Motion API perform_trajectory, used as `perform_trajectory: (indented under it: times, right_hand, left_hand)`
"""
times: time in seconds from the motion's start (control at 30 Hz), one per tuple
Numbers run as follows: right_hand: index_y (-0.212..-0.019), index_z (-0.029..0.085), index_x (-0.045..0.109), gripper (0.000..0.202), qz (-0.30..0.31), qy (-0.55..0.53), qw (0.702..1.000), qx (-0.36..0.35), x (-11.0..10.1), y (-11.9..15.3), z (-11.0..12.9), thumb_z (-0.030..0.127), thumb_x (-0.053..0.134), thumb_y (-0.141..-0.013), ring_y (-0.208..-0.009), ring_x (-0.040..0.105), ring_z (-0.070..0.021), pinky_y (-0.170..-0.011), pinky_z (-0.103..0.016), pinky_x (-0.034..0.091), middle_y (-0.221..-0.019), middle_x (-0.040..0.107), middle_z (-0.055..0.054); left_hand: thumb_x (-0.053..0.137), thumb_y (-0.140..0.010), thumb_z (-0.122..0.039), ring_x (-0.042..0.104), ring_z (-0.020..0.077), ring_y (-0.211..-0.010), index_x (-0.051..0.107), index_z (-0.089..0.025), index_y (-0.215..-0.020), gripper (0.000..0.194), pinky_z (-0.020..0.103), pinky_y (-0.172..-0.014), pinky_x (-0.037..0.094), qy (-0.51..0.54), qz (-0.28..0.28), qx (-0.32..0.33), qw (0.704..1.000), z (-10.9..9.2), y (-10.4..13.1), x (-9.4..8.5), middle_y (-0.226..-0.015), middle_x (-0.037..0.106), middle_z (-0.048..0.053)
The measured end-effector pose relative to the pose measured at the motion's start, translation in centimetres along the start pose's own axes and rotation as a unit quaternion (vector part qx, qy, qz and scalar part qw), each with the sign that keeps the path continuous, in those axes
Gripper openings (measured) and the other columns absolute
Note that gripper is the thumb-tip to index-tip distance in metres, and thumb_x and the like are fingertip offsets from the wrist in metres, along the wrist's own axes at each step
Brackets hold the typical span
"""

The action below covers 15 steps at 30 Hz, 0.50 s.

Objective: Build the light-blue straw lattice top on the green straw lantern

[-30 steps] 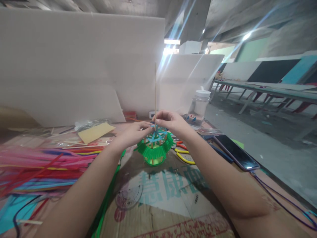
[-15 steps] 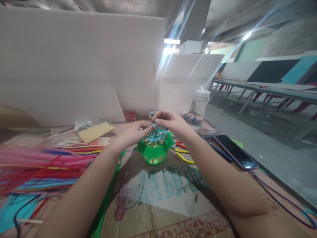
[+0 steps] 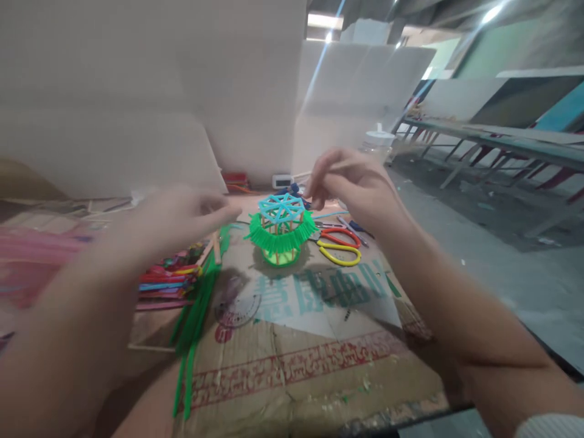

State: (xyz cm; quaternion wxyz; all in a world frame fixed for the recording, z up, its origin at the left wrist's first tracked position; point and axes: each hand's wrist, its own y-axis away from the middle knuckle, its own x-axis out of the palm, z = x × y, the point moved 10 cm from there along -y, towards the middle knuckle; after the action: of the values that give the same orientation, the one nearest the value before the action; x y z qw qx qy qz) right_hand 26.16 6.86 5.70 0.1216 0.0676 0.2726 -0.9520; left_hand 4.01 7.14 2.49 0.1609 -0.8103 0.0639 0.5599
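A small model pavilion (image 3: 281,234) stands upright on the cardboard, with a green fringed skirt and a light blue spoked top (image 3: 281,208). My left hand (image 3: 189,213), blurred by motion, is off to its left with fingers stretched toward it and nothing visible in them. To the right of the model and a little above it is my right hand (image 3: 351,182), its fingers bent and closed together. A pale streak runs across those fingers; whether it is a thin stick is unclear. Neither hand touches the model.
Scissors (image 3: 340,246) with red and yellow handles lie right of the model. Green pipe cleaners (image 3: 198,310) and a colourful bundle (image 3: 168,283) are at left. A clear protractor (image 3: 237,310) rests on the cardboard (image 3: 319,395). White boards (image 3: 246,91) rise behind, beside a lidded bottle (image 3: 378,140).
Both hands have left the model's top and moved apart, left hand leftward, right hand rightward and up. The thin upright stick no longer stands above the model. The view has tilted down.
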Motion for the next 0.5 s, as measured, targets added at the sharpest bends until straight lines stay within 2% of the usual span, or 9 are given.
perform_trajectory:
  times: [0.1,0.17,0.27,0.37,0.43,0.5]
  right_hand:
    - [-0.091,0.019,0.07,0.006,0.05,-0.052,0.995,0.063,-0.8,2.7,-3.1,0.018,0.068,-0.085,-0.081,0.073,-0.0181,-0.08,-0.038,0.06,-0.095,0.076,-0.005]
    - [-0.103,0.019,0.072,0.021,0.076,-0.094,0.986,0.112,-1.6,4.4,-5.2,0.02,0.07,-0.082,-0.096,0.074,-0.0236,-0.091,-0.044,0.059,-0.112,0.076,-0.008]
    - [-0.115,0.021,0.071,0.035,0.091,-0.151,0.974,0.145,-2.7,5.9,-6.8,0.027,0.071,-0.08,-0.108,0.072,-0.0274,-0.099,-0.049,0.055,-0.126,0.073,-0.009]
    - [-0.12,0.021,0.07,0.041,0.094,-0.203,0.959,0.172,-3.0,6.8,-7.6,0.04,0.068,-0.083,-0.108,0.072,-0.0264,-0.1,-0.047,0.055,-0.131,0.07,-0.009]
    - [-0.12,0.02,0.07,0.047,0.092,-0.214,0.955,0.186,-3.2,7.3,-8.2,0.053,0.063,-0.087,-0.104,0.073,-0.0246,-0.097,-0.044,0.056,-0.136,0.067,-0.01]
    - [-0.119,0.019,0.07,0.05,0.088,-0.179,0.964,0.177,-3.6,7.7,-8.6,0.056,0.066,-0.086,-0.095,0.073,-0.0211,-0.09,-0.039,0.059,-0.14,0.064,-0.012]
  left_hand:
    - [0.053,-0.087,-0.061,0.063,0.0223,-0.062,0.076,-0.024,-0.074,0.045,0.031,-0.058,0.042,-0.021,0.143,0.069,0.987,-0.9,3.3,4.7,-0.068,0.071,0.005]
    - [0.055,-0.091,-0.05,0.067,0.0225,-0.069,0.077,-0.026,-0.083,0.033,0.031,-0.062,0.045,-0.004,0.178,0.116,0.977,-2.9,5.1,8.0,-0.078,0.075,0.004]
    - [0.049,-0.099,-0.042,0.069,0.0255,-0.09,0.075,-0.023,-0.097,0.032,0.036,-0.078,0.051,0.018,0.167,0.208,0.963,-8.4,6.4,12.5,-0.097,0.075,0.007]
    - [0.059,-0.095,-0.05,0.066,0.0309,-0.103,0.07,-0.014,-0.113,0.042,0.042,-0.089,0.052,0.015,0.111,0.25,0.962,-13.3,6.2,15.5,-0.11,0.071,0.014]
    - [0.063,-0.09,-0.057,0.063,0.0326,-0.108,0.069,-0.013,-0.116,0.052,0.044,-0.093,0.052,0.016,0.097,0.278,0.955,-15.4,6.1,17.0,-0.113,0.068,0.015]
    - [0.063,-0.092,-0.054,0.061,0.0333,-0.109,0.068,-0.014,-0.117,0.047,0.047,-0.095,0.051,-0.002,0.092,0.296,0.951,-15.8,6.1,17.8,-0.113,0.066,0.014]
